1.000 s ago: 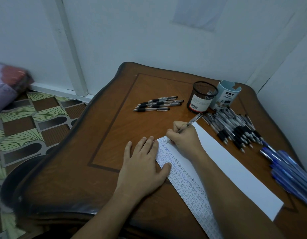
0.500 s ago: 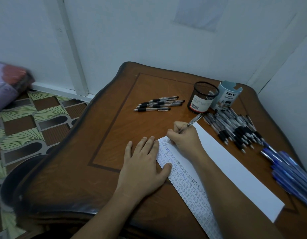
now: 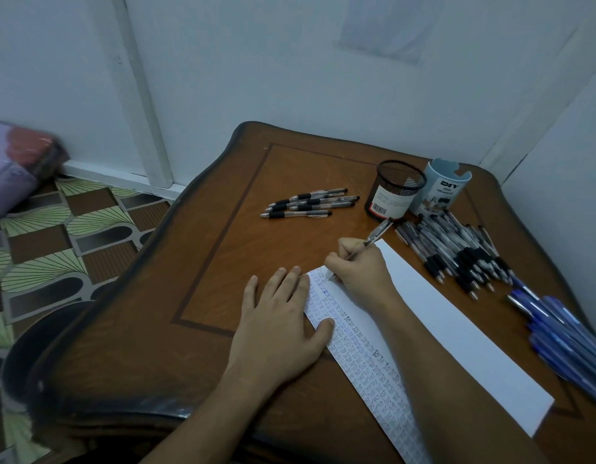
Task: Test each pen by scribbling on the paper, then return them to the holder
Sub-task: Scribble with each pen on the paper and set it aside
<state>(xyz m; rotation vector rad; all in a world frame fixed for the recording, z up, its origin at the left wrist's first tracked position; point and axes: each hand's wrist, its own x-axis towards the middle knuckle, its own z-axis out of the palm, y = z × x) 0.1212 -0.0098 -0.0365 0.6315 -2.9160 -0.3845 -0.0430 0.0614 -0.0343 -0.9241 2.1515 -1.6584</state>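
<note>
Grips a pen [image 3: 377,233] in the curled fingers of the right hand [image 3: 360,272], tip down at the far left corner of the paper [image 3: 457,329], beside the rows of scribbles along its left margin. Presses the left hand [image 3: 280,326] flat on the table [image 3: 223,262], fingers straight, thumb on the paper's left edge. Has the mesh holder [image 3: 395,189] upright beyond the paper beside a white organiser cup [image 3: 440,189], a short row of pens [image 3: 306,204] to its left, a heap of black-grip pens [image 3: 457,249] and some blue pens [image 3: 564,329] to the right.
</note>
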